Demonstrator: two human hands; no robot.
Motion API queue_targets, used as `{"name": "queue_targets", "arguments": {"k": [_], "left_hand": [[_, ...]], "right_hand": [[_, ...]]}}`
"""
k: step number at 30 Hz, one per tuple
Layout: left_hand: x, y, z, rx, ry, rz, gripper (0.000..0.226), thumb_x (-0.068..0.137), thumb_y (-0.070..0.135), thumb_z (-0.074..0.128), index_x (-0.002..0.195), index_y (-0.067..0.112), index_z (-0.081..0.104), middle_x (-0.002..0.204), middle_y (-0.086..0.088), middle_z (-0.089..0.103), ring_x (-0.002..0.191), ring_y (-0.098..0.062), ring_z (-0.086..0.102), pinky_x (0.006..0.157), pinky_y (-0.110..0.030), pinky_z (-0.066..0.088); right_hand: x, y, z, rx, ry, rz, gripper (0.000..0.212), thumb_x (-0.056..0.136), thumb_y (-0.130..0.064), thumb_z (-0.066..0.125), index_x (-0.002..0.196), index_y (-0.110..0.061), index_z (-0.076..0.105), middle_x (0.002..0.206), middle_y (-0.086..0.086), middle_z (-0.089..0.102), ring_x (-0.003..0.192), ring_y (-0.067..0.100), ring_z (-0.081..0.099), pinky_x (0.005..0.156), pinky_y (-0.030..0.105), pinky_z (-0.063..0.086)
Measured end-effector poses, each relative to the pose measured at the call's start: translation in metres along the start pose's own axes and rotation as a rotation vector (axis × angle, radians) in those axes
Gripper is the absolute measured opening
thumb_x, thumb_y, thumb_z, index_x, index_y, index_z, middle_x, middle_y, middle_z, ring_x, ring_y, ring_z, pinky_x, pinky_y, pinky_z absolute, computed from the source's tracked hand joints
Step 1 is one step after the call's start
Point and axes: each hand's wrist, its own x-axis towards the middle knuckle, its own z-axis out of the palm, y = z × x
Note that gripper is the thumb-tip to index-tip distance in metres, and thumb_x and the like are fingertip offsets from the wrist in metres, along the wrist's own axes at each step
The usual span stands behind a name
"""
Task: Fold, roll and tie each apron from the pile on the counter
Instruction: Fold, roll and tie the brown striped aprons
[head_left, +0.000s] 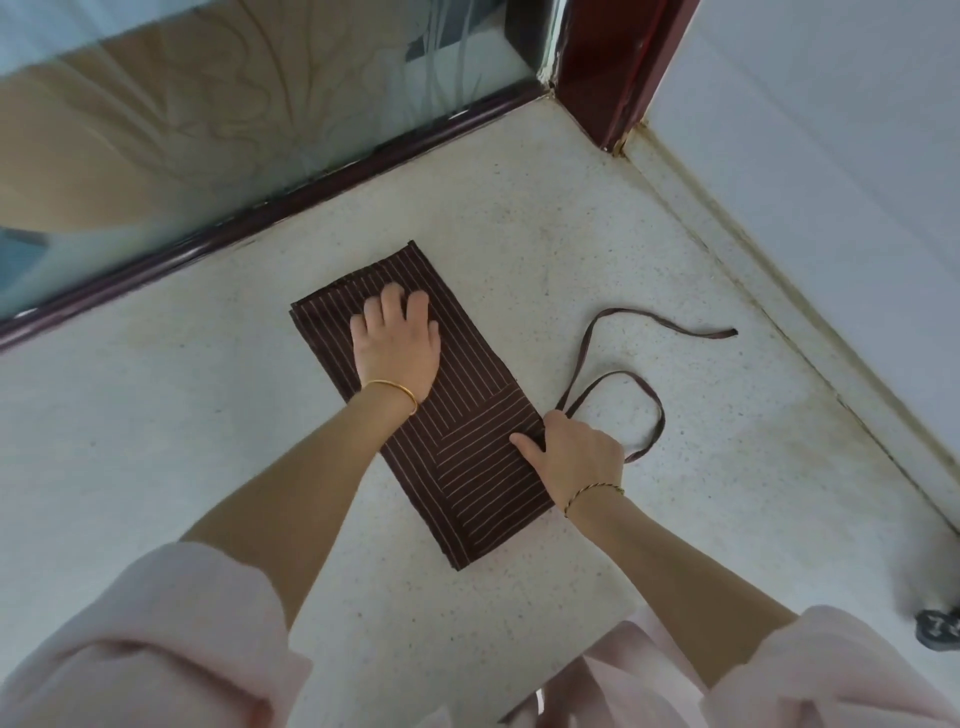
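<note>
Head view, looking down on a pale speckled counter (571, 234). At the far left a glass partition (208, 104) in a dark maroon frame runs along the counter's back edge, and a loose pink sleeve (156, 639) fills the bottom left corner. The left hand (395, 348), with a gold bangle (396, 393) on its wrist, lies palm down on the far end of the apron (467, 467), its fingers spread a little and only slightly bent, pressing the cloth flat and gripping nothing. The apron is brown with thin light stripes, folded into a long narrow rectangle that lies slantwise in the middle of the counter. At the apron's right edge, nearer the person, the right hand (576, 457) wears a twisted bracelet (592, 492); its thumb lies stretched out on the fabric and its fingers curl down over the edge, pinching the apron where the strap (649, 410) comes out. That brown strap lies in loose loops on the counter to the right, its free end pointing toward the white wall (831, 130). A dark red post (613, 67) stands in the back corner.
</note>
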Motion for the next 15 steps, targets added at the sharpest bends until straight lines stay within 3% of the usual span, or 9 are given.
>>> {"name": "queue_targets", "arguments": {"k": [4,8,9,12,15], "left_hand": [[-0.021,-0.010,0.020,-0.089,-0.119,-0.085,0.049,0.099,0.040,0.031,0.144,0.019,0.031,0.152,-0.012,0.023,0.138,-0.032,0.022,0.111,-0.049,0.020],[-0.048,0.007,-0.001,-0.275,0.122,-0.094,0.033,0.094,0.022,0.049,0.124,0.010,0.055,0.138,-0.013,0.045,0.127,-0.033,0.040,0.104,-0.048,0.033],[-0.066,0.017,-0.006,-0.291,0.151,-0.108,0.027,0.092,0.019,0.051,0.116,0.010,0.059,0.132,-0.012,0.049,0.121,-0.032,0.045,0.099,-0.046,0.037],[-0.121,0.053,-0.008,-0.315,0.077,-0.169,0.021,0.088,0.022,0.053,0.105,0.013,0.062,0.120,-0.010,0.053,0.108,-0.029,0.050,0.089,-0.042,0.042],[-0.153,0.074,0.013,-0.282,0.067,-0.200,0.027,0.084,0.026,0.051,0.104,0.011,0.063,0.119,-0.014,0.058,0.108,-0.035,0.055,0.092,-0.047,0.045]], "right_hand": [[-0.009,0.004,-0.001,0.192,0.065,-0.009,0.030,0.096,-0.047,0.041,0.098,-0.016,0.040,0.072,-0.003,0.056,0.061,0.014,0.057,0.060,0.028,0.052],[-0.015,0.018,-0.006,0.256,0.434,-0.182,0.005,0.091,-0.013,0.056,0.094,-0.010,0.057,0.087,0.004,0.057,0.077,0.020,0.053,0.068,0.034,0.051],[-0.016,0.019,-0.006,0.301,0.461,-0.242,0.007,0.089,-0.006,0.057,0.095,-0.008,0.061,0.090,0.007,0.059,0.078,0.021,0.054,0.069,0.033,0.052],[-0.011,0.013,-0.006,0.315,0.309,-0.453,0.023,0.089,0.001,0.053,0.110,-0.004,0.062,0.110,0.011,0.058,0.082,0.022,0.060,0.070,0.033,0.054],[-0.002,0.006,0.006,0.129,0.074,-0.558,0.039,0.093,-0.010,0.048,0.132,-0.006,0.047,0.136,0.009,0.041,0.106,0.026,0.055,0.089,0.037,0.050]]}}
